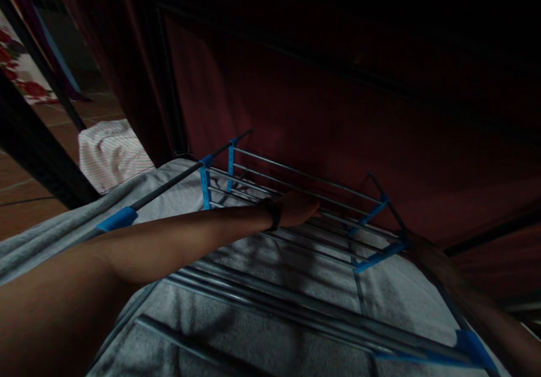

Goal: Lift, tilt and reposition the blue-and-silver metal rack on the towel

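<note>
The left hand [298, 208], wearing a dark wristband [271, 214], is reaching over the blue-jointed rack [270, 293]; I cannot tell its grip. The right hand [420, 250] is lying in shadow at the rack's right rail, grasp unclear. Grey blanket [262, 338] is spreading beneath the rack; red curtain [296, 106] is hanging behind it.

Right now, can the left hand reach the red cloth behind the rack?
Probably yes: only part of the rack shows between the left hand and the red cloth, leaving space above.
</note>
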The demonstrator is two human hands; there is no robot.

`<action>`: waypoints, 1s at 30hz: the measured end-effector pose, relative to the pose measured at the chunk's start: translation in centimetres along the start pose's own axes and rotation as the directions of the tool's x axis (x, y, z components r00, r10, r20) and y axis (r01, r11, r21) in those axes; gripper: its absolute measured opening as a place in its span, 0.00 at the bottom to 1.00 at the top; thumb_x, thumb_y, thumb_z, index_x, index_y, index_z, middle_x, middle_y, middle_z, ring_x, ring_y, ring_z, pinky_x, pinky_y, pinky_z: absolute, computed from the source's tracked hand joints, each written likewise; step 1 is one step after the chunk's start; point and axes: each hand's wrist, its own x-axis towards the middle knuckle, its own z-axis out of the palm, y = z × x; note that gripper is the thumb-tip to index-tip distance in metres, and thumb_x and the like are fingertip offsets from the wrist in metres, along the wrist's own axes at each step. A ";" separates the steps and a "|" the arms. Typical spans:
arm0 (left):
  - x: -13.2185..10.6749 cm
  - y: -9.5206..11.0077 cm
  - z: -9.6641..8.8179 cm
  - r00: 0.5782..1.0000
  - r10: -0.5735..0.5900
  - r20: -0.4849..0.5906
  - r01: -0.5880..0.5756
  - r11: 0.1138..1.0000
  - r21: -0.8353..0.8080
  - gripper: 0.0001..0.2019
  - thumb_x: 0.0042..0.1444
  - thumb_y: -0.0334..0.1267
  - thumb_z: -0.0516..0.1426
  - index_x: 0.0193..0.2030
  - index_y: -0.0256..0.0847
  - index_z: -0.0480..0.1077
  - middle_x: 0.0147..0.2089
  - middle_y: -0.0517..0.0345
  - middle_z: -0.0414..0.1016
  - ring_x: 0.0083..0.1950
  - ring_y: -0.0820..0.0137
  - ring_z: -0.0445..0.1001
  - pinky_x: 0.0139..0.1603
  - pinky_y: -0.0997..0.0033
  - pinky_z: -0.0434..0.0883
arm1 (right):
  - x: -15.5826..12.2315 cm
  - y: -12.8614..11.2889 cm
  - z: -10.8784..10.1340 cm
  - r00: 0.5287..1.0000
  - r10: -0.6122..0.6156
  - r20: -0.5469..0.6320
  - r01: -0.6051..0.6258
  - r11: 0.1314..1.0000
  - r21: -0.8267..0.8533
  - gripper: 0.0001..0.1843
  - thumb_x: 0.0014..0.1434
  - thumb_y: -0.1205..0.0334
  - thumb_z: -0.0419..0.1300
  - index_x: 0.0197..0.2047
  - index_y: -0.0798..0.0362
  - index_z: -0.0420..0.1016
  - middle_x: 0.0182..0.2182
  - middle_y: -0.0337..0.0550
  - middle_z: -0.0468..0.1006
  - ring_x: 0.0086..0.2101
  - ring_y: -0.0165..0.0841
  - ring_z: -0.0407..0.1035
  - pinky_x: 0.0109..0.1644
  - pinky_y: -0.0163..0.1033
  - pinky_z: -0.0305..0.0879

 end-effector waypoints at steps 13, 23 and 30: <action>0.7 -0.8 -0.8 0.998 -0.017 0.055 0.022 0.996 -0.091 0.15 0.69 0.43 0.50 0.35 0.37 0.70 0.30 0.53 0.72 0.28 0.69 0.66 0.30 0.69 0.52 | -4.6 -3.1 3.3 0.995 -0.078 -0.059 0.074 0.996 -0.059 0.14 0.61 0.55 0.53 0.45 0.49 0.74 0.43 0.44 0.81 0.43 0.37 0.78 0.50 0.46 0.77; 0.8 -0.2 -1.9 0.995 0.100 -0.019 -0.102 0.989 -0.106 0.19 0.67 0.46 0.52 0.58 0.38 0.69 0.56 0.46 0.71 0.52 0.63 0.70 0.50 0.68 0.64 | -3.5 -2.6 2.8 0.989 -0.139 -0.049 0.130 0.979 -0.158 0.20 0.61 0.44 0.53 0.43 0.52 0.71 0.40 0.45 0.79 0.39 0.35 0.77 0.45 0.42 0.77; -4.0 0.4 -7.5 0.989 0.133 -0.060 -0.131 0.991 0.029 0.23 0.68 0.43 0.52 0.68 0.43 0.61 0.68 0.49 0.61 0.63 0.58 0.65 0.63 0.62 0.62 | -5.3 -4.9 2.6 0.948 -0.288 -0.133 0.213 0.889 -0.404 0.21 0.62 0.43 0.54 0.44 0.52 0.73 0.47 0.52 0.78 0.54 0.42 0.69 0.61 0.50 0.65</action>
